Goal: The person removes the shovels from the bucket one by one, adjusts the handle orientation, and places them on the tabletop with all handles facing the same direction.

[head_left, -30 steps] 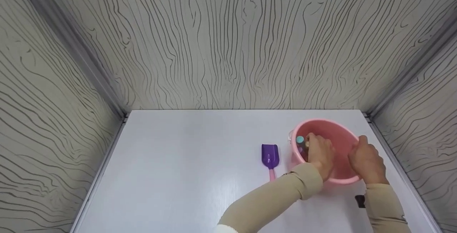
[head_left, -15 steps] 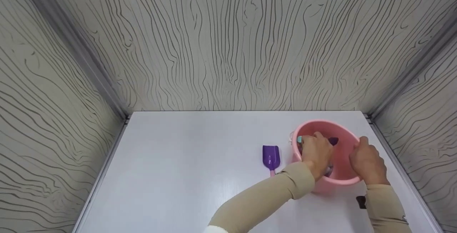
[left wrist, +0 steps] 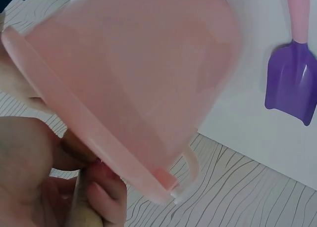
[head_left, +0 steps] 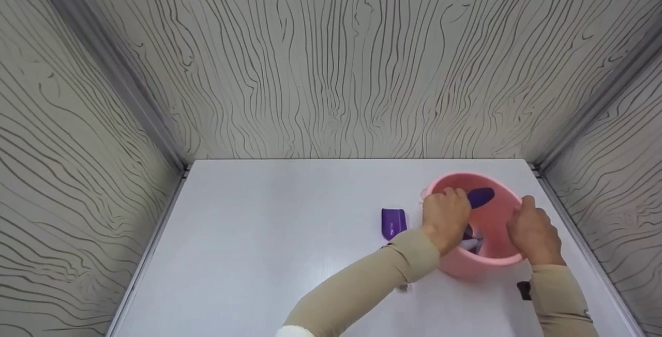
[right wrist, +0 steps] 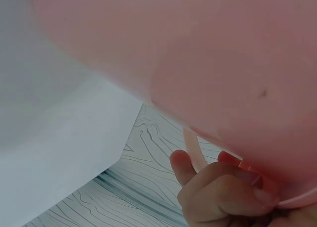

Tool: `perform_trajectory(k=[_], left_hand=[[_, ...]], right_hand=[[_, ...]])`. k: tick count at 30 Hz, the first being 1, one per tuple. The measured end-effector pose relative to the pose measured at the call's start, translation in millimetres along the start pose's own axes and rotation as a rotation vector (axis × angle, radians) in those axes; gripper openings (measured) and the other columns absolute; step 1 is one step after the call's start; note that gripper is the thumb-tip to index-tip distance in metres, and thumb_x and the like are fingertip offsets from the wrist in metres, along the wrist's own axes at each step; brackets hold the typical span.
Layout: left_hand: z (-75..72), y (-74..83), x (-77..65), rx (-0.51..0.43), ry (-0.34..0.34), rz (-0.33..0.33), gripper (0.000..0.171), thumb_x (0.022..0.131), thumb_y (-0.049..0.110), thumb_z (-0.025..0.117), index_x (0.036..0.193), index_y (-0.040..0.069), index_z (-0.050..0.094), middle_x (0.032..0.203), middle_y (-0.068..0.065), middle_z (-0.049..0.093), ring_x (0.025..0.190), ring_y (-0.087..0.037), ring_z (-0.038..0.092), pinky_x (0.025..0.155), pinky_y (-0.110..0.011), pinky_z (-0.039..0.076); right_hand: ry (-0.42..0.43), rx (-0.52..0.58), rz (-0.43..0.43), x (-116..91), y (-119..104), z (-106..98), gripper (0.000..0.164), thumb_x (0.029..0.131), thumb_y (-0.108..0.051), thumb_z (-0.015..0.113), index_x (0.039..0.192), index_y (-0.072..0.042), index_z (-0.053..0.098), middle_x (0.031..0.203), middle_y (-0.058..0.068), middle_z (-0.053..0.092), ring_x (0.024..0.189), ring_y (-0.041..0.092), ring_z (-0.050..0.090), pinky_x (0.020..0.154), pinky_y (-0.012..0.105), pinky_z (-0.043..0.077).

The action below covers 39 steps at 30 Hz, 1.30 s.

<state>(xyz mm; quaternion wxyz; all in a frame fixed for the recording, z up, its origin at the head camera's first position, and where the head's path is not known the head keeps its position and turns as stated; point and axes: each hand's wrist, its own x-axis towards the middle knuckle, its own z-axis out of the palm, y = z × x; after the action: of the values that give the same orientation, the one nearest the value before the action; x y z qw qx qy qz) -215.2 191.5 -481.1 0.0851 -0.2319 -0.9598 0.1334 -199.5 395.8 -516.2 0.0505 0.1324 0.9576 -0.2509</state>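
Observation:
A pink bucket (head_left: 501, 223) stands at the right of the white table, its mouth towards me. My left hand (head_left: 446, 218) is curled over the bucket's left rim and grips a hand tool with a rounded purple blade (head_left: 481, 197); in the left wrist view a tan handle (left wrist: 86, 212) shows between the fingers. Grey and dark things (head_left: 470, 244) lie lower in the bucket, partly hidden by the hand. My right hand (head_left: 535, 231) grips the right rim, and the right wrist view shows its fingers (right wrist: 223, 195) curled by the handle joint.
Left of the bucket lies a purple toy shovel (head_left: 394, 223), its pink handle (left wrist: 299, 14) hidden by the left sleeve in the head view. A dark object (head_left: 524, 290) lies beside the right sleeve. Wood-patterned walls (head_left: 331, 68) enclose the table (head_left: 258, 233).
My left hand has risen from inside the bucket and shifted left to its rim, bringing the purple blade into sight. The teal end seen earlier is now hidden. The right hand keeps its hold.

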Motion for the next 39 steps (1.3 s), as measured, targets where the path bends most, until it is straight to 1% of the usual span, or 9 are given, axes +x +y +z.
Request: perform_trajectory(k=[5, 11, 15, 18, 23, 26, 30, 36, 39], left_hand=[[-2.4, -16.3, -2.0, -0.078, -0.012, -0.017, 0.025, 0.103, 0.047, 0.065, 0.112, 0.024, 0.061, 0.095, 0.011, 0.065, 0.079, -0.004, 0.068, 0.061, -0.023, 0.056], [-3.2, -28.4, -1.1, -0.280, -0.039, -0.066, 0.040, 0.098, 0.054, 0.071, 0.120, 0.021, 0.061, 0.103, 0.010, 0.068, 0.082, -0.010, 0.072, 0.065, -0.027, 0.056], [1.9, -34.6, -0.4, -0.386, -0.023, -0.100, 0.035, 0.100, 0.046, 0.069, 0.123, 0.021, 0.062, 0.107, 0.009, 0.070, 0.082, -0.012, 0.074, 0.065, -0.029, 0.058], [7.0, -37.9, -1.1, -0.457, -0.006, -0.102, 0.031, 0.101, 0.039, 0.068, 0.126, 0.020, 0.063, 0.108, 0.009, 0.070, 0.079, -0.011, 0.073, 0.064, -0.028, 0.058], [10.6, -50.3, -2.2, -0.633, 0.003, -0.117, 0.033, 0.098, 0.036, 0.074, 0.124, 0.019, 0.062, 0.108, 0.008, 0.070, 0.081, -0.011, 0.071, 0.069, -0.028, 0.057], [11.9, -62.0, -3.0, -0.723, 0.036, -0.152, 0.026, 0.102, 0.034, 0.070, 0.121, 0.018, 0.062, 0.107, 0.007, 0.071, 0.085, -0.012, 0.073, 0.072, -0.030, 0.059], [15.9, -77.6, -5.7, -0.843, 0.098, -0.179, 0.021, 0.108, 0.030, 0.060, 0.122, 0.014, 0.063, 0.102, 0.004, 0.070, 0.082, -0.010, 0.070, 0.070, -0.029, 0.058], [24.9, -99.5, -11.9, -1.058, 0.210, -0.238, 0.027, 0.110, 0.027, 0.056, 0.131, 0.011, 0.064, 0.093, 0.005, 0.064, 0.074, -0.008, 0.058, 0.064, -0.026, 0.048], [32.1, -108.2, -14.6, -1.119, 0.255, -0.261, 0.032, 0.110, 0.025, 0.057, 0.138, 0.010, 0.062, 0.089, 0.006, 0.060, 0.075, -0.007, 0.055, 0.063, -0.024, 0.044]], right_hand=[[-0.002, 0.008, 0.005, -0.2, -0.9, 1.0, 0.043, 0.113, -0.019, 0.029, 0.140, 0.014, 0.031, 0.096, 0.030, 0.057, 0.067, 0.031, 0.060, 0.053, 0.039, 0.049], [-0.002, 0.022, 0.010, 0.4, -2.5, 3.0, 0.042, 0.113, -0.019, 0.028, 0.139, 0.013, 0.032, 0.096, 0.028, 0.056, 0.067, 0.029, 0.060, 0.053, 0.038, 0.050], [0.013, -0.001, -0.045, 1.8, -1.8, 4.4, 0.038, 0.111, -0.018, 0.031, 0.132, 0.013, 0.035, 0.091, 0.027, 0.056, 0.066, 0.030, 0.059, 0.052, 0.040, 0.048], [0.022, -0.022, -0.071, 1.3, 1.2, 4.0, 0.035, 0.110, -0.017, 0.030, 0.127, 0.013, 0.036, 0.086, 0.025, 0.055, 0.065, 0.030, 0.058, 0.050, 0.041, 0.046], [0.005, 0.001, -0.047, 1.8, 1.8, 1.3, 0.039, 0.111, -0.018, 0.027, 0.132, 0.015, 0.034, 0.086, 0.024, 0.056, 0.064, 0.028, 0.059, 0.050, 0.040, 0.048], [0.001, 0.020, -0.046, 1.9, 0.9, 1.4, 0.043, 0.112, -0.019, 0.026, 0.136, 0.016, 0.032, 0.087, 0.025, 0.057, 0.063, 0.028, 0.061, 0.050, 0.040, 0.050], [-0.005, 0.028, -0.036, 0.5, 0.6, 1.2, 0.046, 0.112, -0.019, 0.026, 0.140, 0.017, 0.030, 0.087, 0.025, 0.058, 0.062, 0.028, 0.062, 0.050, 0.040, 0.051], [-0.019, 0.032, -0.015, -0.2, 0.3, -0.8, 0.048, 0.112, -0.019, 0.025, 0.143, 0.018, 0.027, 0.088, 0.027, 0.058, 0.063, 0.028, 0.062, 0.051, 0.040, 0.051], [-0.023, 0.031, -0.015, 0.1, 0.0, -0.9, 0.048, 0.112, -0.019, 0.025, 0.143, 0.018, 0.028, 0.089, 0.027, 0.058, 0.064, 0.028, 0.062, 0.051, 0.040, 0.051]])
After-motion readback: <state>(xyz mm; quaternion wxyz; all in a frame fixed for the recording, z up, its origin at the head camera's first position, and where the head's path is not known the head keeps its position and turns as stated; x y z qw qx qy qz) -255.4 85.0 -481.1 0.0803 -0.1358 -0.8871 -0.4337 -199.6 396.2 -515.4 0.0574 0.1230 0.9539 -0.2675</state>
